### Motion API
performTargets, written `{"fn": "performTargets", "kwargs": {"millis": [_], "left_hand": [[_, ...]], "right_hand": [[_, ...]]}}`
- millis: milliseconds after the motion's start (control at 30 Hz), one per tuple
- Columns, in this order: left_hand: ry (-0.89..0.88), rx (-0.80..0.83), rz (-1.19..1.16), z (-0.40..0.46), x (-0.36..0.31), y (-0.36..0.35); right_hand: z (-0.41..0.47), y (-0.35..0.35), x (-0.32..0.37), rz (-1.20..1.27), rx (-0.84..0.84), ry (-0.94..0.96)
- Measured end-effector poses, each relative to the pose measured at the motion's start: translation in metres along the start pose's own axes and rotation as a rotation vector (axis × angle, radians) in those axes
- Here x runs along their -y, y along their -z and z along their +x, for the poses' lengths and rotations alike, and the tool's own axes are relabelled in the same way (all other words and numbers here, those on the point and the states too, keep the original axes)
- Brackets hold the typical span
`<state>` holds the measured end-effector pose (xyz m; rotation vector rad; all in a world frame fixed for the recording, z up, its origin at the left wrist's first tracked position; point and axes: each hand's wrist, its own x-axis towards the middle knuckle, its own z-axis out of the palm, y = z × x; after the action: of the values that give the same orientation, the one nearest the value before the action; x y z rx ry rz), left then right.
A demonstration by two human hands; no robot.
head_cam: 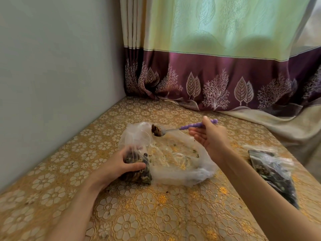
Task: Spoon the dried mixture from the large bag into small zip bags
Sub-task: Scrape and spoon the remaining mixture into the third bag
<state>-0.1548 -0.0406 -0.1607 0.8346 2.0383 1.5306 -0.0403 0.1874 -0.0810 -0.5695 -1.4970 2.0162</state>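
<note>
Grey wall point(52, 75), backlit green-and-purple curtain point(217, 54), gold floral tablecloth point(156, 214).

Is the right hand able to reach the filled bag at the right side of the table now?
Probably not yet: the right hand holds the loaded spoon, though nothing blocks the filled bag.

Head view, down over table point(156, 214)

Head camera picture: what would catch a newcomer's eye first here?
The purple-handled spoon, heaped with dried mixture, held up mid-table by the right hand. Below it, the left hand grips a small zip bag beside the crumpled large bag. Behind hangs a green-and-purple curtain.
</note>
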Motion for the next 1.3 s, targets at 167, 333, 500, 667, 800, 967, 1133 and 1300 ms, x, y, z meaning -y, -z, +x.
{"fn": "performTargets", "kwargs": {"millis": [167, 333, 500, 667, 800, 967, 1133, 1300], "left_hand": [[0.009, -0.004, -0.046, -0.003, -0.001, 0.000], [-0.001, 0.027, -0.098, -0.006, -0.006, -0.001], [-0.013, 0.078, -0.176, -0.007, -0.007, 0.002], [-0.029, 0.045, -0.173, -0.006, -0.005, 0.003], [-0.056, -0.041, -0.160, -0.006, -0.009, -0.001], [-0.132, -0.087, -0.085, -0.006, -0.013, -0.006], [-0.178, -0.146, -0.046, -0.006, -0.020, -0.015], [-0.232, -0.180, 0.001, -0.008, -0.025, -0.021]], "right_hand": [[-0.008, -0.018, 0.011, 0.009, 0.089, 0.104], [-0.019, -0.031, 0.008, -0.112, 0.184, 0.234], [-0.023, -0.035, 0.008, -0.167, 0.272, 0.321], [-0.017, -0.028, 0.010, -0.121, 0.264, 0.389], [-0.005, -0.020, 0.012, -0.016, 0.073, 0.322], [0.014, -0.013, 0.012, -0.129, -0.046, -0.058], [0.001, -0.014, 0.001, -0.469, 0.461, -0.288], [-0.018, -0.025, -0.004, -0.726, 0.695, -0.181]]}}
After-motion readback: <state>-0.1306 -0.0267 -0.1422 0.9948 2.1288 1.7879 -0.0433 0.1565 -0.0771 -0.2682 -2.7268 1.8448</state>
